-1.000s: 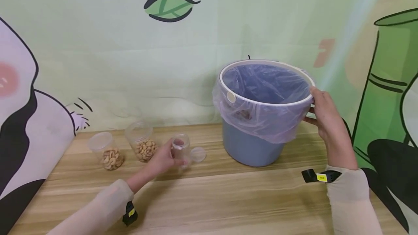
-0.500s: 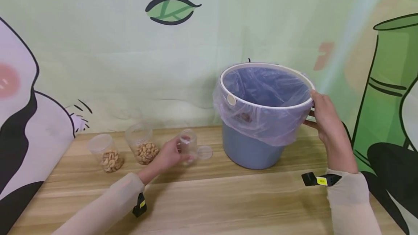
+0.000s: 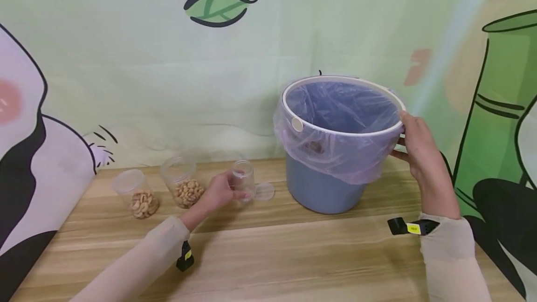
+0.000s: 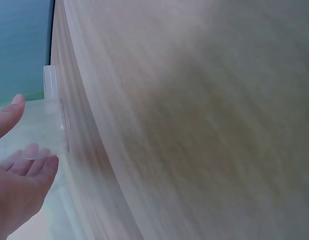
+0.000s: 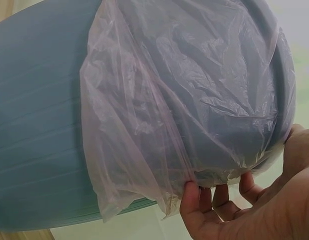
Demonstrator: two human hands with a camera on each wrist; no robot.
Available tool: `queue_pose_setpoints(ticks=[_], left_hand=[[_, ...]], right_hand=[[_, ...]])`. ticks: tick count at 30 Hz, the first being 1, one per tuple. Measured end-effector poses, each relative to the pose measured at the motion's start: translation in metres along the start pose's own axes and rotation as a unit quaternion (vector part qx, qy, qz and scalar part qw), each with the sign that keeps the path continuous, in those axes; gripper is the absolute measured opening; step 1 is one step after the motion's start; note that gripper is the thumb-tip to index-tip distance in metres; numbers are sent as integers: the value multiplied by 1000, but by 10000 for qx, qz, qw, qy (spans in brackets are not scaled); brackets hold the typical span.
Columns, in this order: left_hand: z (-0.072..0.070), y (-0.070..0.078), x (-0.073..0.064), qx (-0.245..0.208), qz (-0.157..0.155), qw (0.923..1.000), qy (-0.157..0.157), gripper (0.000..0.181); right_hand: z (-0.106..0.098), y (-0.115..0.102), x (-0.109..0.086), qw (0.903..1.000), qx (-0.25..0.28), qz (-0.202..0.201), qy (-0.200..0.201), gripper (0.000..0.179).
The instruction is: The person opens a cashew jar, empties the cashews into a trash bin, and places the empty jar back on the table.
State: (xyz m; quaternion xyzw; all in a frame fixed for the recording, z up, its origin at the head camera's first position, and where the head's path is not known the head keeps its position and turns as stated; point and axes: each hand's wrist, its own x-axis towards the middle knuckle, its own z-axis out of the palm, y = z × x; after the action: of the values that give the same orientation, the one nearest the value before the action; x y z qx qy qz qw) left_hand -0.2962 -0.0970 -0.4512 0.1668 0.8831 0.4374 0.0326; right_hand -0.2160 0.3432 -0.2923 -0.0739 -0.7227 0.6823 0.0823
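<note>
The left hand [image 3: 220, 191] is gripping a small uncapped jar [image 3: 244, 180], apparently empty, on the worktop [image 3: 314, 255]; a lid [image 3: 265, 191] is lying beside it, unfitted. The right hand [image 3: 418, 143] is gripping a bucket [image 3: 323, 194]. Two jars [image 3: 129, 188] are already holding nuts [image 3: 144, 205].

The head view looks forward and down upon the bench [image 3: 319, 264]. The left wrist view is tilted sideways, close over the bench; the right one faces the bin [image 3: 323, 195] from near, sharing it with the head view.
</note>
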Motion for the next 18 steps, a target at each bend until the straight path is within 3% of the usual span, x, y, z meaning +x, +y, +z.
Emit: queue_pose_setpoints(ticks=[10, 18], left_hand=[[2, 1, 5, 144, -166, 9997, 75, 44], [5, -2, 8, 3, -270, 9996, 84, 51]], right_hand=[[-1, 1, -2, 10000, 15, -27, 23, 41], [1, 2, 0, 9999, -17, -109, 20, 41]])
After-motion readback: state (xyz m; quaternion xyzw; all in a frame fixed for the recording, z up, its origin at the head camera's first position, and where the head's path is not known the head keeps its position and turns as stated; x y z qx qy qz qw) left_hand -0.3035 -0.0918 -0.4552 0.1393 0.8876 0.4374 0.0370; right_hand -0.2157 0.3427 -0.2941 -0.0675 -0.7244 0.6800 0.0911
